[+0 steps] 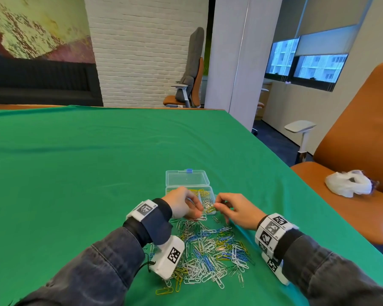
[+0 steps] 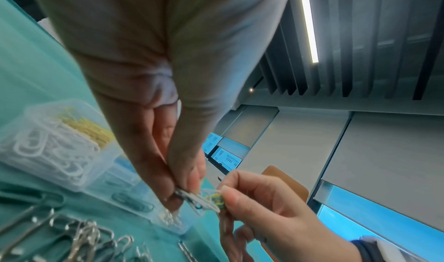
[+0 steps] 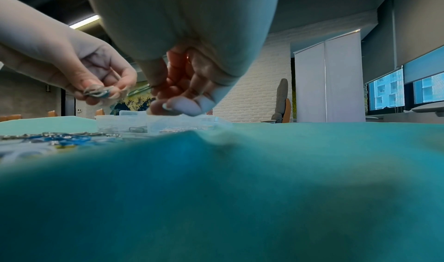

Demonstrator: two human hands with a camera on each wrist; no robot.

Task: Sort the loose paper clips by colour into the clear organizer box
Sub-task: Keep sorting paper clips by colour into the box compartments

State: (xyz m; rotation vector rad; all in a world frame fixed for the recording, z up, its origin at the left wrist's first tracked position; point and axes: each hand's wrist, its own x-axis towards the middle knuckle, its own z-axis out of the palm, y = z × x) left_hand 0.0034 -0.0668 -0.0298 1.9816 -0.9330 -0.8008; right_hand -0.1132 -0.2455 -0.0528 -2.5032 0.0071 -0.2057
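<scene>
Green cloth (image 1: 97,162) covers a wide table in an office with a white brick wall. Near the front edge lies a loose pile of white, blue, yellow and silver paper clips (image 1: 208,250). Just beyond it sits a clear plastic organizer box (image 1: 189,191), lid open, holding sorted clips. Above its near edge, the left hand (image 1: 181,204) pinches a small bunch of clips (image 2: 199,201), while the right hand (image 1: 234,208) pinches a yellow-green clip (image 1: 211,209).
</scene>
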